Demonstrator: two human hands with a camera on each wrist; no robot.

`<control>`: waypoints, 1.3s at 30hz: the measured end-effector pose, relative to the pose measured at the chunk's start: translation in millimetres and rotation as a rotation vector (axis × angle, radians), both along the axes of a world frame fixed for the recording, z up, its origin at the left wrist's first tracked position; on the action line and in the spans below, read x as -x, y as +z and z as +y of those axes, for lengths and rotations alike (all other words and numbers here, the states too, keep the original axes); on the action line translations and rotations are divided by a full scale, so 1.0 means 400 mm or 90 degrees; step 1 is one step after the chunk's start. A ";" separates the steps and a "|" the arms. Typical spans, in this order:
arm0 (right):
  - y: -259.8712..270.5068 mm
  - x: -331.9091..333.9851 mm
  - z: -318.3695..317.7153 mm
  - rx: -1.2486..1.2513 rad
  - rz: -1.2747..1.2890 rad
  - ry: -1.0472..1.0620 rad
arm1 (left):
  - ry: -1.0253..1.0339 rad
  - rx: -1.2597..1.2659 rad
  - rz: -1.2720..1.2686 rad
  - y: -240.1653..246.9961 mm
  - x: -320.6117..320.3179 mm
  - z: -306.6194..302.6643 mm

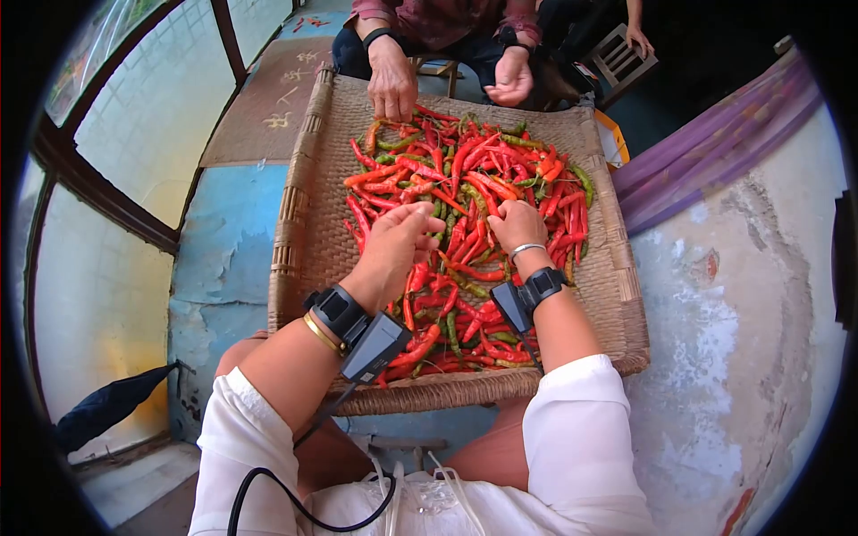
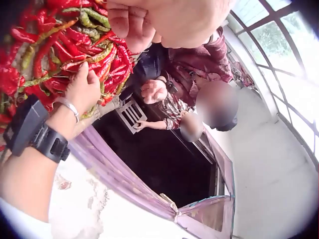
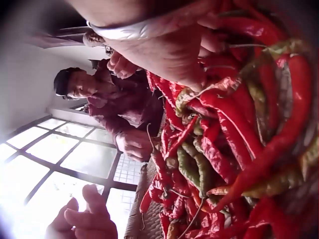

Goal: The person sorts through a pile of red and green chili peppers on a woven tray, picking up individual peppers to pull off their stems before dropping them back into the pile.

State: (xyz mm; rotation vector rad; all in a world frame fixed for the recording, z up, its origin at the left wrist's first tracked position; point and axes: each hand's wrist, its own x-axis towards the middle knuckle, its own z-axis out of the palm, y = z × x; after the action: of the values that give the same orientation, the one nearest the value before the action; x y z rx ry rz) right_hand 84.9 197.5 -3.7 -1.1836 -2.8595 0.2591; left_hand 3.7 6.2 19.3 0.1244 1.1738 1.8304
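Note:
Red and green chili peppers lie heaped over a woven tray. My right hand reaches down into the middle of the heap, palm downward. Its fingertips pinch a red chili pepper near the stem; the other fingers are partly hidden behind the hand. Left of it, my left hand hovers over the heap with its fingers loosely bent. In the right wrist view this left hand shows its thumb and fingers apart from the peppers, with no pepper between them.
Across the tray sits a person whose one hand reaches to the far peppers, the other hand held palm up. Another person's hand rests by a slatted stool. A purple curtain hangs at right; windows line the left.

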 end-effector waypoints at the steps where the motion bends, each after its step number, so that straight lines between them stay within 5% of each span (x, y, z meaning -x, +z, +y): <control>1: -0.006 -0.004 0.009 0.000 0.000 0.000 | -0.005 0.023 0.001 -0.001 -0.006 0.004; 8: 0.037 -0.086 -0.051 0.364 0.270 0.024 | -0.158 0.066 0.085 -0.018 -0.048 0.004; 18: 0.108 -0.133 -0.225 0.272 0.305 0.243 | -0.167 0.057 0.102 -0.004 -0.033 -0.008; 22: 0.073 -0.118 -0.117 0.149 0.293 0.186 | 0.208 -0.029 -0.034 -0.013 0.016 -0.001; 28: 0.053 -0.092 0.004 0.101 0.179 0.029 | 0.182 0.019 -0.031 -0.001 -0.023 -0.004; 31: 0.036 -0.059 0.008 0.102 0.129 0.030 | 0.049 0.026 -0.037 0.001 -0.030 0.000; 36: 0.024 -0.003 -0.005 -0.243 0.135 0.101 | -0.026 0.036 -0.032 -0.006 -0.046 0.003; 39: -0.005 0.014 0.036 -0.269 0.071 0.109 | -0.056 0.045 -0.023 -0.006 -0.055 0.005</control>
State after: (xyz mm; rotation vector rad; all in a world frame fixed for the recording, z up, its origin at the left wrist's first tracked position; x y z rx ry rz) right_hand 79.3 211.7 -5.9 -0.8217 -2.7264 -0.2567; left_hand 25.8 8.0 17.1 0.0995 1.1878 1.7061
